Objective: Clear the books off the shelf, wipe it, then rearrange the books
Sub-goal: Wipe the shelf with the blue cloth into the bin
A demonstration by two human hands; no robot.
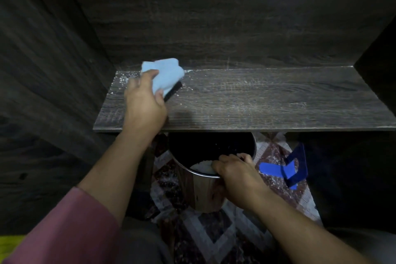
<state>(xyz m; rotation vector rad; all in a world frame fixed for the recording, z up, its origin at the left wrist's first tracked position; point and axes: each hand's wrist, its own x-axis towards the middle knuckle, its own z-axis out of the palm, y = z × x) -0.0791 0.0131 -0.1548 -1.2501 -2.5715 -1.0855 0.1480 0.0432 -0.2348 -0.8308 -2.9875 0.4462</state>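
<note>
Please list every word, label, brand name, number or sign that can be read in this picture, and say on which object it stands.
There are none. The light blue cloth in the left hand, the dusty shelf, the metal bin held by the right hand and the blue bookend show no print.

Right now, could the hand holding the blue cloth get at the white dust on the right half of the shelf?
Probably yes. The left hand presses the cloth at the shelf's back left corner, and no books or other objects stand between it and the dust to the right. The right hand grips the bin below the shelf's front edge.
</note>
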